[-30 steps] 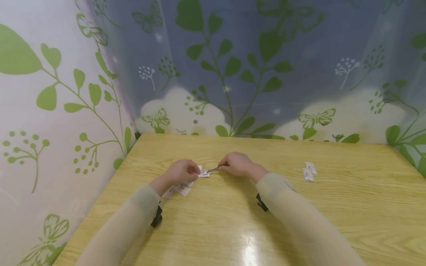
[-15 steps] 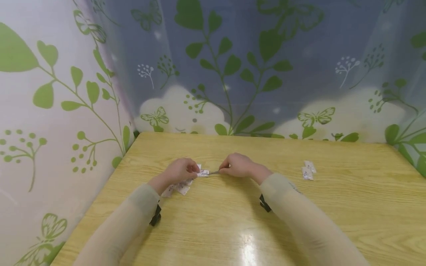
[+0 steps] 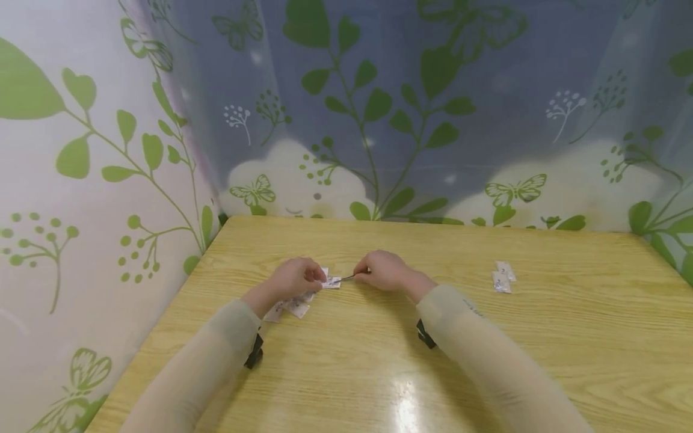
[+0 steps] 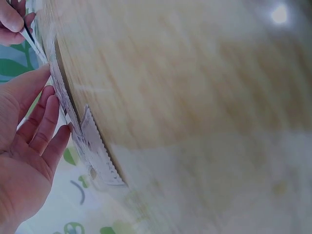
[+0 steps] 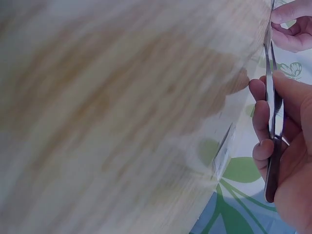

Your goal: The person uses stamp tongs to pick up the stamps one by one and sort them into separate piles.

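In the head view my right hand [image 3: 385, 270] holds slim metal tweezers [image 5: 274, 117] between thumb and curled fingers. The tweezers point left, and their tips reach a small white printed sachet [image 3: 333, 282]; whether they grip it is too small to tell. My left hand [image 3: 296, 279] pinches that sachet's left side at thumb and fingertips. Other sachets [image 3: 296, 308] lie overlapped beside and partly under the left hand. In the left wrist view the serrated edge of one sachet [image 4: 100, 151] shows past my fingertips.
Two more sachets [image 3: 502, 279] lie overlapped on the right of the wooden table [image 3: 346, 361]. A curtain with leaf and butterfly prints [image 3: 400, 120] hangs behind the table, and a similar printed sheet [image 3: 103, 198] borders its left side.
The right hand shifts slightly right, then back left, and the tweezer tips move from the sachet's right edge to over its face. The left hand stays nearly still.
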`<state>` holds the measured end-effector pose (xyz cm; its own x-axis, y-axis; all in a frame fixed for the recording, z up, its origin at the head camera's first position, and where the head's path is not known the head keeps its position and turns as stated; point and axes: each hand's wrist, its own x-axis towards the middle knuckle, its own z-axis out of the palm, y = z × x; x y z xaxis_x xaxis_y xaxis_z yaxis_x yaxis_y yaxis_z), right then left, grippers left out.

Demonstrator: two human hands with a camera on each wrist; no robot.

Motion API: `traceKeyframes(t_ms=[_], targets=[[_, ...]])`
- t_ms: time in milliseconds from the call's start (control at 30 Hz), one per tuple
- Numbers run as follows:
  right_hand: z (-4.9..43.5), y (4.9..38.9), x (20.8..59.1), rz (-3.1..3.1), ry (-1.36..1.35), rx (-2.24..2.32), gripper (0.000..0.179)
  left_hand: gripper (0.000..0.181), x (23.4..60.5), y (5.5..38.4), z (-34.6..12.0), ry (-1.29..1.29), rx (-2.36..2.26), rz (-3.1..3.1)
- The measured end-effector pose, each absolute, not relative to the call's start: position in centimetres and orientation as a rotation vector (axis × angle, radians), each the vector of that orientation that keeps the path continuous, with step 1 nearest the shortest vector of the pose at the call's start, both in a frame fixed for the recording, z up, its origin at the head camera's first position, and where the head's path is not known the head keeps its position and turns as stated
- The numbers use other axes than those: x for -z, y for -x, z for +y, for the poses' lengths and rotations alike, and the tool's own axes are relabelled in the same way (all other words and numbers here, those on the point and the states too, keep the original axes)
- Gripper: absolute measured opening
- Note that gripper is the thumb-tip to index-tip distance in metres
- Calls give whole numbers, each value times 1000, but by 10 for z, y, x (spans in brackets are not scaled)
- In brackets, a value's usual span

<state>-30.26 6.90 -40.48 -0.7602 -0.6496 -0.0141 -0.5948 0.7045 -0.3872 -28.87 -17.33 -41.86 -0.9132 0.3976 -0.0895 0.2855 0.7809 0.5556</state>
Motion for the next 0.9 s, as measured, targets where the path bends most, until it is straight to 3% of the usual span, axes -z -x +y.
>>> traceKeyframes(t_ms=[533,900], targets=[[67,300,404,2820,993,514,16,9,415,288,-172,-543,-828,2756],[94,297,396,2842,1050,540,16,8,409,285,-174,-613,-934,2708]])
